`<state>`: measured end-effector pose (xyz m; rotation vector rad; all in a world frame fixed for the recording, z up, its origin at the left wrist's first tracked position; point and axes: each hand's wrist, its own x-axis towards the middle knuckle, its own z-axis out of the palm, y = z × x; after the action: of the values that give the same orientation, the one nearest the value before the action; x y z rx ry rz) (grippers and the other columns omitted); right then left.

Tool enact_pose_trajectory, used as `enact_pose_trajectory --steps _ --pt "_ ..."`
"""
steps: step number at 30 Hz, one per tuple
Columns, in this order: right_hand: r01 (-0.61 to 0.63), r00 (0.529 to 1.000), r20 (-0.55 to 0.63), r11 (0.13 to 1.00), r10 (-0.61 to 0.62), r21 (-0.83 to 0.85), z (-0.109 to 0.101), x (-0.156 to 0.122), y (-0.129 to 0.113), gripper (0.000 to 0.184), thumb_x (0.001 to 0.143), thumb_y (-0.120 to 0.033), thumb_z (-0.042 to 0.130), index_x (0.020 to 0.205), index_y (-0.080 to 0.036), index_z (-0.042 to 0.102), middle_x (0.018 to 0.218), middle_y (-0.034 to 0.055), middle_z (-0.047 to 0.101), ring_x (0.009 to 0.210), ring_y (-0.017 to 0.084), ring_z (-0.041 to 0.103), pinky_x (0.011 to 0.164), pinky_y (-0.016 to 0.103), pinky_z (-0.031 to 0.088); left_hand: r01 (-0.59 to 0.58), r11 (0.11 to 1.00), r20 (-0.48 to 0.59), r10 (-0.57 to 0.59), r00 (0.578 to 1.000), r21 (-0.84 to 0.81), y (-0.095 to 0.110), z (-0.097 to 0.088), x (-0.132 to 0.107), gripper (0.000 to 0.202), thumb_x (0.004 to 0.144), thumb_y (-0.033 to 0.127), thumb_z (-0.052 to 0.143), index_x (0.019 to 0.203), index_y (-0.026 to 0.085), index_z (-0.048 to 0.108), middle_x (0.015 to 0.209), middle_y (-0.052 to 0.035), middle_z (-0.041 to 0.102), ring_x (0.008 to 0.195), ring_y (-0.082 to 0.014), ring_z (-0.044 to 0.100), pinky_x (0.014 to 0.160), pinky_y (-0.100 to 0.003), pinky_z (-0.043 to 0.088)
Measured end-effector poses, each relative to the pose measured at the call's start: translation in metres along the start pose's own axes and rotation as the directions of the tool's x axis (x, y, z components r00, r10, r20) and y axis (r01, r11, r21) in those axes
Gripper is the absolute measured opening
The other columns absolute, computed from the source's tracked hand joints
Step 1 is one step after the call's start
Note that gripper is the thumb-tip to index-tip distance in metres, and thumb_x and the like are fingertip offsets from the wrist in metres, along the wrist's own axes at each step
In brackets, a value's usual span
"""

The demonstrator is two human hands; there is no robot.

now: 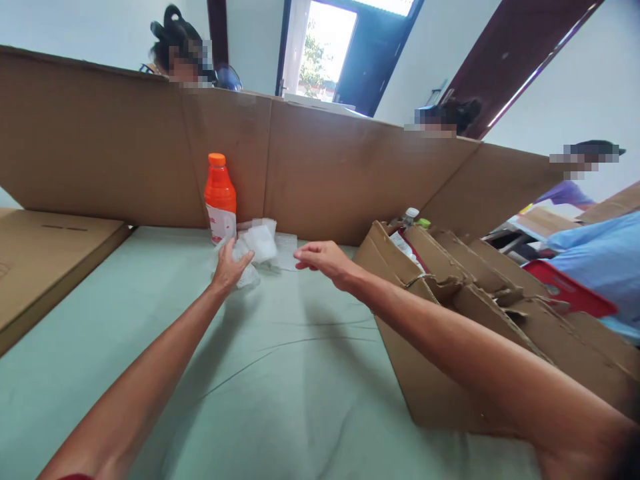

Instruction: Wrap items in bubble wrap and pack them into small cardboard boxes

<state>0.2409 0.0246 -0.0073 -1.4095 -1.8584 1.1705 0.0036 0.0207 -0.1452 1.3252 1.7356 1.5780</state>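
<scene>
My left hand is open, thumb spread from the fingers, at a crumpled piece of clear plastic. Whether it presses on the plastic I cannot tell. Just beyond lies a folded white wad, with a thin translucent sheet to its right. My right hand is closed in a pinch close to that sheet's right edge; anything between its fingertips is too small to make out. An orange bottle with an orange cap and a white label stands upright behind my left hand.
A cardboard wall runs along the back of the pale green table. On the right stands a divided cardboard box with bottles inside, under my right forearm. A flat carton lies at left. Several people sit beyond the wall.
</scene>
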Motion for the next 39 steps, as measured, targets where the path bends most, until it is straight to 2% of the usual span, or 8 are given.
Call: enact_pose_trajectory --steps 4,11,15,18,23,29,32,39 --pt "0.015 0.987 0.159 0.997 -0.003 -0.072 -0.025 -0.046 0.012 0.025 0.077 -0.041 0.072 0.083 -0.017 0.076 0.075 0.0055 0.075 0.065 0.016 0.063 0.054 0.024 0.042 -0.006 0.976 0.047 -0.004 0.999 0.216 -0.03 -0.011 -0.03 0.07 0.076 0.034 0.069 0.14 0.014 0.048 0.146 -0.0185 0.049 0.142 -0.0338 0.043 0.119 -0.048 0.034" --pt "0.037 0.997 0.08 0.985 -0.024 -0.169 -0.081 -0.094 0.015 0.036 0.077 -0.054 0.072 0.086 -0.02 0.078 0.076 0.0059 0.075 0.066 0.018 0.065 0.055 0.027 0.046 -0.127 0.838 0.179 0.036 0.983 0.531 -0.039 -0.027 -0.087 0.061 0.077 0.029 0.066 0.137 0.02 0.056 0.157 -0.0171 0.04 0.143 -0.0369 0.041 0.118 -0.053 0.032" --pt "0.081 0.993 -0.066 0.968 -0.099 -0.236 -0.128 -0.119 0.006 0.037 0.078 -0.055 0.071 0.085 -0.019 0.077 0.075 0.0052 0.074 0.07 0.018 0.066 0.062 0.028 0.049 -0.221 0.766 0.322 0.02 0.947 0.604 -0.039 -0.021 -0.079 0.056 0.079 0.03 0.062 0.134 0.016 0.058 0.15 -0.0198 0.05 0.138 -0.0366 0.047 0.116 -0.052 0.035" --pt "0.09 0.937 -0.29 0.939 -0.193 -0.333 -0.177 -0.122 0.012 0.025 0.081 -0.043 0.07 0.084 -0.019 0.076 0.076 0.0044 0.073 0.07 0.016 0.064 0.066 0.027 0.049 -0.257 0.729 0.366 0.009 0.93 0.634 -0.039 -0.004 -0.052 0.054 0.084 0.031 0.056 0.134 0.01 0.057 0.144 -0.0231 0.053 0.137 -0.038 0.048 0.114 -0.054 0.036" --pt "-0.187 0.908 -0.417 0.85 -0.042 -0.493 -0.239 -0.096 0.051 0.014 0.08 -0.018 0.064 0.087 -0.015 0.076 0.074 0.0036 0.073 0.066 0.014 0.063 0.06 0.024 0.046 -0.257 0.687 0.315 0.043 0.948 0.68 -0.037 0.014 -0.055 0.049 0.087 0.035 0.052 0.128 0.009 0.061 0.148 -0.0268 0.046 0.139 -0.0438 0.043 0.112 -0.061 0.035" --pt "-0.25 0.961 -0.125 0.589 0.245 -0.769 -0.235 -0.048 0.084 0.025 0.078 -0.011 0.066 0.098 -0.018 0.08 0.072 -0.0001 0.073 0.068 0.014 0.062 0.066 0.023 0.042 -0.423 0.699 0.183 0.394 0.901 0.576 -0.048 -0.007 -0.12 0.03 0.088 0.033 0.056 0.111 0.017 0.066 0.153 -0.0204 0.04 0.143 -0.0379 0.041 0.114 -0.057 0.038" --pt "-0.306 0.918 -0.08 0.567 0.388 -0.765 -0.227 -0.033 0.092 0.025 0.079 -0.004 0.064 0.095 -0.013 0.08 0.07 0.0011 0.071 0.062 0.011 0.056 0.064 0.023 0.039 -0.414 0.703 0.172 0.392 0.904 0.578 -0.048 -0.012 -0.13 0.027 0.088 0.031 0.053 0.105 0.016 0.068 0.143 -0.0228 0.05 0.136 -0.0378 0.048 0.111 -0.057 0.041" --pt "-0.347 0.885 -0.06 0.567 0.462 -0.747 -0.221 -0.014 0.094 0.022 0.091 -0.007 0.056 0.097 -0.006 0.076 0.069 0.0035 0.068 0.051 0.008 0.047 0.056 0.024 0.034 -0.311 0.747 0.14 0.285 0.948 0.587 -0.044 -0.005 -0.124 0.027 0.08 0.023 0.055 0.1 0.016 0.07 0.129 -0.02 0.061 0.124 -0.0348 0.056 0.108 -0.053 0.045"
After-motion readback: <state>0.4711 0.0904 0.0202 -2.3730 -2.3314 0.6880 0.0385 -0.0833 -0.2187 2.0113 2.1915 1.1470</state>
